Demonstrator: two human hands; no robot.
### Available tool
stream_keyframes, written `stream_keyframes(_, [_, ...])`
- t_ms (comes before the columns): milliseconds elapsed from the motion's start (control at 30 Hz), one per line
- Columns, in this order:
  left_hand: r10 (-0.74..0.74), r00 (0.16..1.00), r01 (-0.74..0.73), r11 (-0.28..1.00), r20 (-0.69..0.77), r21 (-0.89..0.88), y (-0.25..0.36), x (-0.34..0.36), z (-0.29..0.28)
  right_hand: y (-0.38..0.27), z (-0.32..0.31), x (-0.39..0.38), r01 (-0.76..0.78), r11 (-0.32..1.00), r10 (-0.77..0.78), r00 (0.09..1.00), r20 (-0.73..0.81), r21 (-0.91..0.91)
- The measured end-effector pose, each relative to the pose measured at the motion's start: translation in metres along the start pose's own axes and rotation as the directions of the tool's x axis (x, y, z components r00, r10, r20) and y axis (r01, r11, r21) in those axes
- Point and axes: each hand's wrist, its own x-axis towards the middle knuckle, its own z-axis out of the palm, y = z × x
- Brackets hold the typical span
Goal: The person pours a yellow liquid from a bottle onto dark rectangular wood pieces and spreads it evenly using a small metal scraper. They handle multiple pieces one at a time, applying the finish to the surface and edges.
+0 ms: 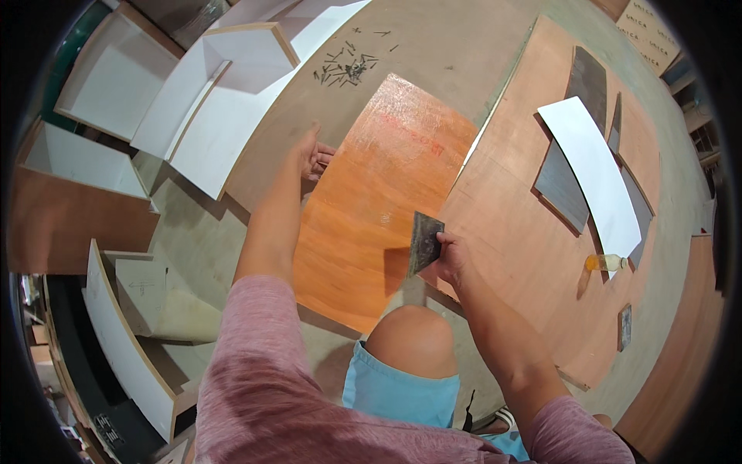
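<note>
In front of me is an orange-brown wooden panel [371,209], shiny and wet-looking at its far end, with a reddish smear there. My left hand [313,157] is at the panel's left edge, fingers loosely spread and the thumb pointing away from the board. Whether those fingertips touch the edge or reach beneath it I cannot tell. Between thumb and fingers, my right hand [451,255] grips a dark flat rectangular spreader [426,243], tilted up over the panel's near right part. The spreader casts a shadow on the wood.
Several small dark screws or nails [352,69] lie scattered beyond the panel. White curved furniture parts [224,108] stand at left. On a plywood sheet [510,255] at right lie a white curved strip [591,174], grey pieces [563,189], a bottle of yellowish liquid [607,262] and a small dark block [624,328].
</note>
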Motion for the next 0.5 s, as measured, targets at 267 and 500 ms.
stream_keyframes(267, [0.182,0.972,-0.148,0.965,-0.145,0.215,0.077,-0.037,0.015,-0.014,0.0,-0.015,0.009,0.996,-0.002,0.997,-0.074,0.088])
stream_keyframes(500, [0.591,0.802,-0.536,0.776,0.086,-0.331,0.088,-0.128,0.047,-0.091,-0.063,-0.064,0.382,0.922,-0.388,0.906,-0.171,-0.069])
